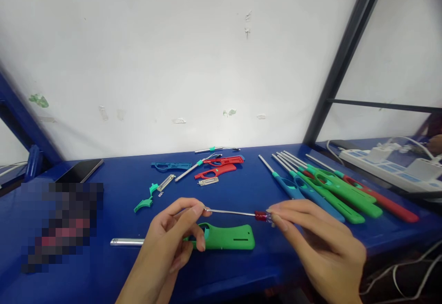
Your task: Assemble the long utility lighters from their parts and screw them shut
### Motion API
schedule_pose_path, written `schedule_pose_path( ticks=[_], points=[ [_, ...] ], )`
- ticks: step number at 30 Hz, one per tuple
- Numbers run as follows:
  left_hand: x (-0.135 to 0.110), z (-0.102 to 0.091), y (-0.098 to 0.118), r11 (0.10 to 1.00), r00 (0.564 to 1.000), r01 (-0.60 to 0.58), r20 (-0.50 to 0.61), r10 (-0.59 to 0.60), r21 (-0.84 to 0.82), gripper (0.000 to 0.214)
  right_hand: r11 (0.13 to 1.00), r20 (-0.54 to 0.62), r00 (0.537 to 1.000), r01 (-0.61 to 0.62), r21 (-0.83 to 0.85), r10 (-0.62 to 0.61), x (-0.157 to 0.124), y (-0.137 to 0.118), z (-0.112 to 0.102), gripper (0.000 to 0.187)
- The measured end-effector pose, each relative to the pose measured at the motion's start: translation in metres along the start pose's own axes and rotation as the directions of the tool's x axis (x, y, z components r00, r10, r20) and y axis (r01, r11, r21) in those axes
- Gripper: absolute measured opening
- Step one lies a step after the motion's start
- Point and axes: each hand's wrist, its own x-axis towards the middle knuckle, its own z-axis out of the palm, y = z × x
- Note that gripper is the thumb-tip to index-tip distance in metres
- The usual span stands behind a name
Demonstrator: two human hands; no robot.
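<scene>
A small screwdriver [238, 213] with a thin metal shaft and a red handle is held level between both hands. My right hand [311, 239] pinches the red handle end. My left hand [172, 244] pinches the shaft's tip with thumb and forefinger, and its lower fingers curl round the neck of a green long-nosed lighter [224, 237] whose metal tube [127, 242] sticks out to the left along the blue bench [117, 189].
Behind lie opened lighter parts: a blue shell [171, 166], red shells [221, 166], green trigger pieces [147, 199], metal tubes. A row of several whole lighters [331, 189] lies right. A power strip [390, 166] sits far right, a phone [80, 170] far left.
</scene>
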Motion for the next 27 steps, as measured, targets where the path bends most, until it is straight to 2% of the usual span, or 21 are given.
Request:
schedule_pose_path(
  ticks=[10,19,27],
  points=[
    [0.003,-0.003,-0.005,0.999,0.999,-0.044,0.017,0.044,-0.004,0.049,1.0,0.017,1.0,-0.013,0.008,0.013,-0.003,0.002,0.006,0.024],
    [-0.008,0.013,-0.003,1.0,0.999,-0.028,-0.029,0.028,-0.003,0.047,0.998,-0.095,0.995,-0.039,-0.055,0.034,-0.015,0.003,0.012,0.022],
    [-0.008,0.008,-0.002,1.0,1.0,-0.019,-0.011,0.019,0.02,0.053,0.997,-0.112,0.993,-0.035,-0.063,0.028,-0.016,0.0,0.014,0.023]
  ],
)
